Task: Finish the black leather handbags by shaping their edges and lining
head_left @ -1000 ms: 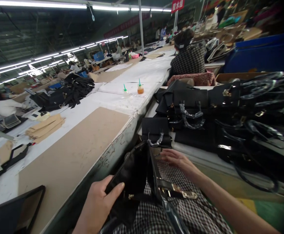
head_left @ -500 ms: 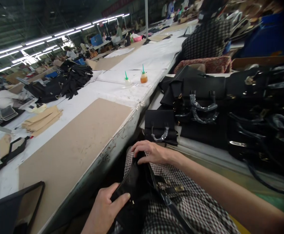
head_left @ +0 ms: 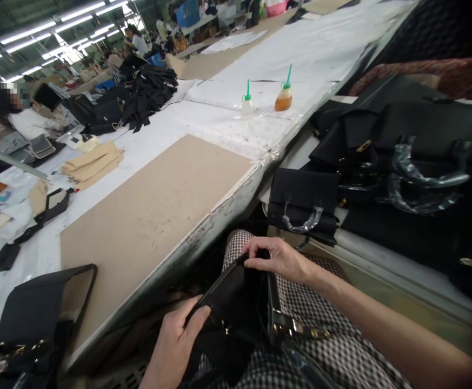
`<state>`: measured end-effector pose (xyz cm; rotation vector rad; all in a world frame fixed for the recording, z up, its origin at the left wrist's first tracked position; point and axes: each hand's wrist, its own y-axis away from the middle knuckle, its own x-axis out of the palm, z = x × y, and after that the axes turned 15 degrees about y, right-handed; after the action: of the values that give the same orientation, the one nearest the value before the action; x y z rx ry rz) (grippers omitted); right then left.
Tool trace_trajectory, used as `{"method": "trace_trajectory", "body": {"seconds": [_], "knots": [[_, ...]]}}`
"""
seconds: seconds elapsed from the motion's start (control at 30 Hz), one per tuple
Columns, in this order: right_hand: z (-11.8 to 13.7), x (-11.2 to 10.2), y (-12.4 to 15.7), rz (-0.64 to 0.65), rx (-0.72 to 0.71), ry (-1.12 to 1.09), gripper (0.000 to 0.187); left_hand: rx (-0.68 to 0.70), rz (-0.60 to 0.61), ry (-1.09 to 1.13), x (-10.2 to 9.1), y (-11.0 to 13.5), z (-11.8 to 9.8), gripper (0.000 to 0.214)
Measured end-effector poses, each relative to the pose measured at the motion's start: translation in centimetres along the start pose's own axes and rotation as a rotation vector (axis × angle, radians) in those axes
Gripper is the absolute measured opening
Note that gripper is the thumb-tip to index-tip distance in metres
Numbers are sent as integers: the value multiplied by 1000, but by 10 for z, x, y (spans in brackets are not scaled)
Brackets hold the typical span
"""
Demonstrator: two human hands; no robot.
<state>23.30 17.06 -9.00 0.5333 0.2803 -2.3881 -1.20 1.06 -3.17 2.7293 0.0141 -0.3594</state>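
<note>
A black leather handbag (head_left: 236, 302) with gold hardware lies on my lap, over checked trousers. My left hand (head_left: 174, 346) grips its near side, thumb pressed on the front panel. My right hand (head_left: 276, 258) is curled over the bag's far top edge, fingers closed on the rim. The bag's mouth gapes between the two hands. A strap with a gold buckle (head_left: 300, 329) lies across my right thigh.
A long worktable (head_left: 158, 200) with a brown board runs along my left. Two glue bottles (head_left: 284, 97) stand farther up. Black bags (head_left: 304, 200) with wrapped handles pile on my right. Another black bag (head_left: 28, 324) sits bottom left. People work at the far left.
The view has tipped down and moved closer to the table. My right hand has shifted from the lap onto the bag's far top edge. My left hand keeps its grip.
</note>
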Motion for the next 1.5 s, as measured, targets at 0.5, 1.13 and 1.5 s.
{"method": "trace_trajectory", "body": {"seconds": [0.5, 1.13, 1.5], "knots": [[-2, 31, 12, -286, 188, 309, 23, 55, -21, -160, 4, -18, 5, 32], [7, 17, 29, -207, 156, 299, 20, 78, 288, -405, 17, -76, -32, 32], [21, -15, 45, -11, -31, 611, 3, 322, 383, -496, 52, -106, -41, 21]]}}
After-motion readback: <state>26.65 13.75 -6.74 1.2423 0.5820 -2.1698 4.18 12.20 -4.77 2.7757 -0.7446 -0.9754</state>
